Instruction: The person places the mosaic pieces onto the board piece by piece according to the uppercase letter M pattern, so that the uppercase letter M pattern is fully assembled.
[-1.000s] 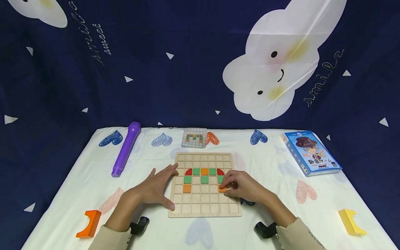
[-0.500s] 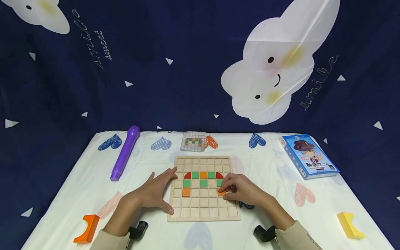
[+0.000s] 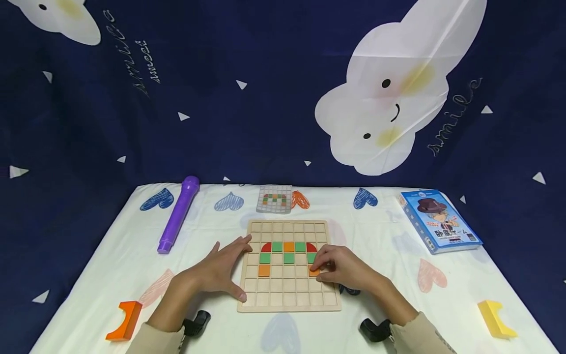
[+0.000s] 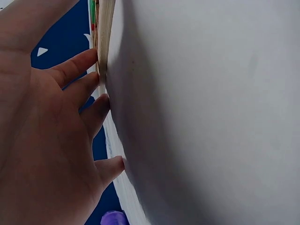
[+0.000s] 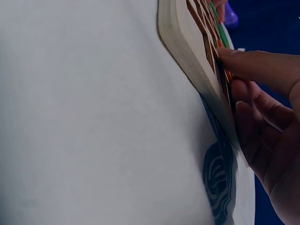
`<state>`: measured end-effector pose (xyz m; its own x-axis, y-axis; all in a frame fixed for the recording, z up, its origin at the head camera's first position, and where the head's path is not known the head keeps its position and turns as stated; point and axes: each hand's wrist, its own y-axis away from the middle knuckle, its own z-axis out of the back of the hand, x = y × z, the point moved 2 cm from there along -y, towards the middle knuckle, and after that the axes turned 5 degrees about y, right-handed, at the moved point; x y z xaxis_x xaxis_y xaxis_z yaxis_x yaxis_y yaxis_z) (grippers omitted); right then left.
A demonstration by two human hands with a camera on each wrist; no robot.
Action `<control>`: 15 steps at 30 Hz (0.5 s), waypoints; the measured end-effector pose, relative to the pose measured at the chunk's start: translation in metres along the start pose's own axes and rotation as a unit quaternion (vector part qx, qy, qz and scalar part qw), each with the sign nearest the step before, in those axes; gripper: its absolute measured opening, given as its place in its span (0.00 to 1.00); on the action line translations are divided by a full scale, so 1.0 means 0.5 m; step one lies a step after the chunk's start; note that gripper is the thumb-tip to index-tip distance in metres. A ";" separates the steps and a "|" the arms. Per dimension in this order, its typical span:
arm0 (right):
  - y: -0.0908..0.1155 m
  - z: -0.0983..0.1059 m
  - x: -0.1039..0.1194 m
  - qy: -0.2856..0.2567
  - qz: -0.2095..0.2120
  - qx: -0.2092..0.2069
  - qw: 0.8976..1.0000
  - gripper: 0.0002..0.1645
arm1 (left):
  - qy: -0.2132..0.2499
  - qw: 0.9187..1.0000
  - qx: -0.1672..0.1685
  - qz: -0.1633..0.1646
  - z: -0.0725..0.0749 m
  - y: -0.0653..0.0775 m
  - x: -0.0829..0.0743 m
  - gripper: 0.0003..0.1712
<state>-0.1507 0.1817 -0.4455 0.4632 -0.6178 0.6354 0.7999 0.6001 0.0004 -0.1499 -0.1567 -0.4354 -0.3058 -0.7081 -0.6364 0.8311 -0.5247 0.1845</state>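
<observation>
A wooden grid board lies on the table, with red quarter-round, green and orange tiles set in an arch pattern. My left hand spreads along its left edge, thumb low and fingertips higher up. The left wrist view shows those fingers straight against the board's side. At the right end of the pattern, my right hand bends thumb and index finger around an orange square tile in its cell. In the right wrist view the thumb reaches over the board's rim.
Behind the board lies a small pattern card with a matching arch. A purple microphone-shaped stick is at the back left, a blue game box at the back right. An orange block and a yellow block lie near the front corners.
The whole head view has shifted slightly. Both hands and the tiles keep their places on the board.
</observation>
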 end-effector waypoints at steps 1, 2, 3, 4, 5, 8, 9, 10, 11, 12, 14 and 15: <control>0.002 0.001 -0.001 -0.001 0.000 0.000 1.000 0.09 | 0.001 1.000 0.001 0.000 -0.001 -0.001 -0.001 0.65; 0.003 0.002 -0.001 -0.002 0.000 0.000 1.000 0.09 | 0.001 1.000 0.002 0.000 -0.001 -0.002 -0.002 0.65; 0.004 0.002 -0.002 -0.002 0.000 0.000 1.000 0.09 | 0.001 1.000 0.003 -0.001 -0.002 -0.003 -0.003 0.65; 0.005 0.003 -0.002 -0.003 0.000 -0.001 1.000 0.09 | 0.001 1.000 0.004 0.000 -0.002 -0.005 -0.003 0.65; 0.006 0.005 -0.002 -0.003 0.001 0.000 1.000 0.09 | 0.001 1.000 0.004 0.000 -0.002 -0.006 -0.004 0.65; 0.005 0.007 -0.003 -0.002 0.003 -0.001 1.000 0.09 | -0.001 1.000 0.005 0.003 -0.001 -0.009 -0.004 0.65; 0.004 0.008 -0.003 -0.002 0.004 -0.002 1.000 0.09 | -0.001 1.000 0.004 0.004 -0.001 -0.009 -0.004 0.65; 0.004 0.008 -0.003 -0.003 0.006 -0.004 1.000 0.09 | -0.002 1.000 0.004 0.006 -0.001 -0.009 -0.003 0.65; 0.004 0.009 -0.003 -0.006 0.008 -0.007 1.000 0.09 | -0.003 1.000 0.003 0.007 -0.001 -0.010 -0.003 0.65; 0.004 0.010 -0.003 -0.010 0.011 -0.011 1.000 0.10 | -0.004 1.000 0.002 0.008 -0.001 -0.009 -0.003 0.65; 0.005 0.012 -0.003 -0.024 0.016 -0.019 0.999 0.11 | -0.006 1.000 0.001 0.009 -0.001 -0.008 -0.004 0.65; 0.006 0.014 -0.004 -0.029 0.016 -0.024 0.999 0.11 | -0.006 1.000 0.001 0.009 0.000 -0.006 -0.005 0.65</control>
